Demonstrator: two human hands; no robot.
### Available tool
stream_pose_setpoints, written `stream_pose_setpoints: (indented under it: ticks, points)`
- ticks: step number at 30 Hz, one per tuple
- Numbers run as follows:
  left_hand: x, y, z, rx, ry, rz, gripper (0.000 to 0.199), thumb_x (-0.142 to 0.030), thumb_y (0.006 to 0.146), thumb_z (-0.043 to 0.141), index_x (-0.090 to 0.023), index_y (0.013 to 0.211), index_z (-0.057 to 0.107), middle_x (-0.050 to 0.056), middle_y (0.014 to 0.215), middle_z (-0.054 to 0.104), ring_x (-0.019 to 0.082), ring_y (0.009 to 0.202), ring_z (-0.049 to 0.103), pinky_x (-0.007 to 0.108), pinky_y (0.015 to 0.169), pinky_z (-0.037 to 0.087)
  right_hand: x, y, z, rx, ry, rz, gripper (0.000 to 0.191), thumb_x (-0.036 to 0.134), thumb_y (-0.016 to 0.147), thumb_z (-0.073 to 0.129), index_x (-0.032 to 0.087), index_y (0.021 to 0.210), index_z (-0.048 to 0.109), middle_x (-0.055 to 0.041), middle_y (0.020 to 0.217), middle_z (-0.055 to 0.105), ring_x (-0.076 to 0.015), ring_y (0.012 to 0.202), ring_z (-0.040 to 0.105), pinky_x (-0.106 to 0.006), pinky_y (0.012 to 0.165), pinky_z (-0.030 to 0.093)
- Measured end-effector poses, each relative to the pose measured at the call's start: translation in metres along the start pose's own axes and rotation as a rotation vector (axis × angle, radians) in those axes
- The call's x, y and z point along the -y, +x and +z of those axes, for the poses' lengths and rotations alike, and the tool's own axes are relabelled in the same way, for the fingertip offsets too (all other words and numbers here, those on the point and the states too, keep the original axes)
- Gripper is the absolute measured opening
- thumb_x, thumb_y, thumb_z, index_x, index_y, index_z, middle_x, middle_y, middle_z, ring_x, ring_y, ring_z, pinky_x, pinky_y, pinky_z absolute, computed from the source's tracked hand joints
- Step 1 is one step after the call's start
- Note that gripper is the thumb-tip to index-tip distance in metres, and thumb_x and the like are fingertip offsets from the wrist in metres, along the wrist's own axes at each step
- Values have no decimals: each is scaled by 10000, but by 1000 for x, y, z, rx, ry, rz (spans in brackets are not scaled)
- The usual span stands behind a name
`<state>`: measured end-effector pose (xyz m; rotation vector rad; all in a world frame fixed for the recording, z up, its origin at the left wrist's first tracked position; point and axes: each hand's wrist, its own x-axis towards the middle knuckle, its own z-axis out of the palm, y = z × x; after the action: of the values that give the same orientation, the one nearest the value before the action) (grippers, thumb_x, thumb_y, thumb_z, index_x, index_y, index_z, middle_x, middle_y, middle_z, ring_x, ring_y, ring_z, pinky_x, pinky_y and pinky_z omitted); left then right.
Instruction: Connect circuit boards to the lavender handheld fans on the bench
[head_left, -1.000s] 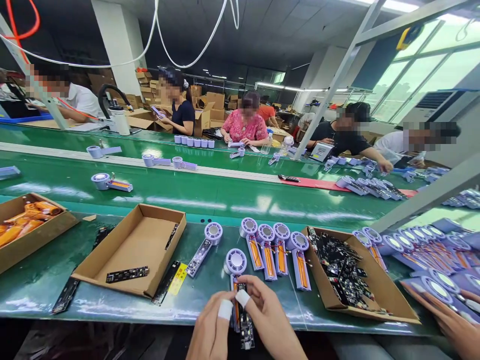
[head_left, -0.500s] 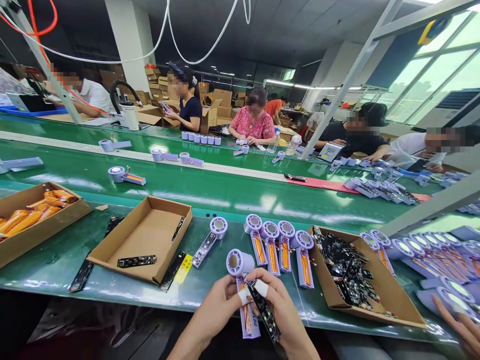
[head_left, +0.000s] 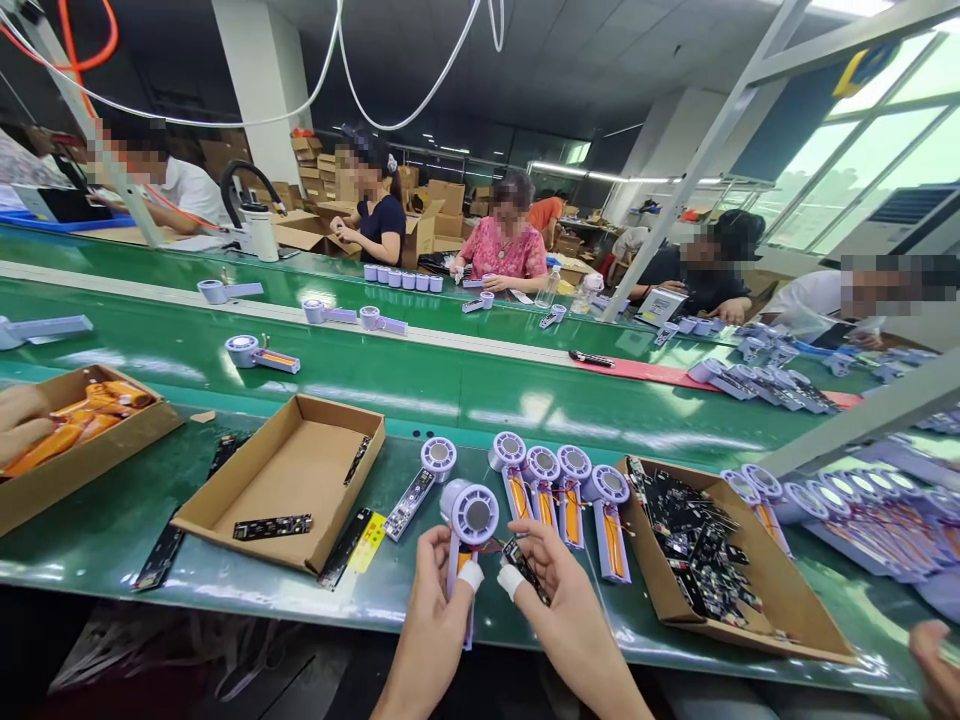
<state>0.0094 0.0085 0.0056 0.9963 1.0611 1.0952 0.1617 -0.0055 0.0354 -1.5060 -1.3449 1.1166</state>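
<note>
Head view: lilac handheld fan (head_left: 471, 530) upright in the left hand (head_left: 439, 610), fingers and thumb clamped round its handle, long axis running nearly 12 to 6 o'clock, round head up, handle end down past the palm, near the front edge of the green table (head_left: 247, 600). Small black circuit board (head_left: 523, 568) pinched in the right hand (head_left: 570, 610), tilted, thin red wires linking it to the fan. At 3 o'clock, cardboard box (head_left: 720, 635) heaped with more boards; at 1 o'clock, four lilac fans (head_left: 570, 510) in a row; at 10 o'clock, shallow cardboard tray (head_left: 277, 480) holding two boards.
</note>
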Motion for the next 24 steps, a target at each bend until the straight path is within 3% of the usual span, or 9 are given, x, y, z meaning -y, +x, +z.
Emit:
stream_pose_setpoints:
  ticks: [5, 8, 10, 12, 14, 16, 19, 21, 24]
  points:
    - [1, -2, -4, -22, 188, 66, 318, -353, 910, 528, -254, 1178, 389, 49, 1182, 578, 206, 1139, 550, 340, 986, 391, -4, -4, -3, 5, -543, -63, 231, 242, 929, 373, 229, 1055, 567, -62, 956, 665, -220, 890, 628, -315, 752, 430]
    - [-1, -4, -6, 1, 273, 74, 248, -341, 932, 474, -248, 1151, 404, 47, 1131, 572, 209, 1074, 550, 347, 949, 396, 7, -9, -9, 156, -824, -81, 288, 249, 950, 343, 224, 945, 630, -62, 817, 669, -231, 775, 632, -301, 666, 396]
    - [-4, -5, -8, 23, 273, 60, 233, -314, 928, 465, -240, 1140, 407, 56, 1123, 559, 215, 1067, 537, 351, 944, 395, 20, -11, -14, 327, -886, -106, 238, 317, 938, 432, 237, 940, 656, -50, 807, 670, -228, 760, 622, -289, 653, 383]
    - [-8, -5, -11, 53, 224, 32, 219, -300, 922, 457, -234, 1127, 420, 59, 1115, 555, 217, 1068, 526, 349, 948, 392, 34, -11, -17, 469, -826, -135, 183, 344, 869, 574, 262, 1003, 668, -33, 873, 683, -219, 821, 611, -272, 683, 387]
    - [-13, -6, -13, 93, 128, -22, 211, -322, 925, 449, -233, 1116, 443, 49, 1067, 564, 211, 1029, 536, 330, 910, 413, 40, -8, -16, 500, -694, -147, 196, 277, 825, 621, 273, 1012, 680, -8, 905, 691, -196, 865, 592, -253, 723, 386]
    - [-16, -7, -15, 110, 15, -77, 240, -379, 926, 453, -230, 1114, 470, 30, 975, 582, 198, 938, 564, 302, 827, 441, 37, -6, -9, 490, -500, -78, 142, 272, 861, 560, 222, 862, 692, 8, 739, 662, -151, 724, 575, -229, 658, 383]
    - [-15, -8, -15, 89, -129, -122, 313, -467, 901, 494, -226, 1101, 503, 4, 867, 593, 167, 785, 572, 265, 713, 443, 18, -4, 8, 492, -75, 128, 420, 520, 888, 494, 170, 688, 611, 56, 450, 457, -86, 413, 405, -203, 448, 290]
    - [-11, -8, -14, 82, -201, -134, 341, -495, 871, 541, -225, 1079, 521, -3, 843, 599, 150, 735, 564, 251, 683, 436, 2, -6, 20, 425, 170, 212, 536, 670, 831, 491, 167, 667, 578, 70, 408, 398, -68, 357, 333, -200, 394, 232]
    - [-5, -7, -12, 94, -300, -133, 367, -483, 815, 624, -226, 1063, 537, 7, 858, 621, 158, 764, 587, 241, 675, 441, -16, -10, 29, 249, 359, 258, 551, 727, 784, 525, 191, 662, 561, 34, 473, 453, -81, 390, 384, -219, 396, 271]
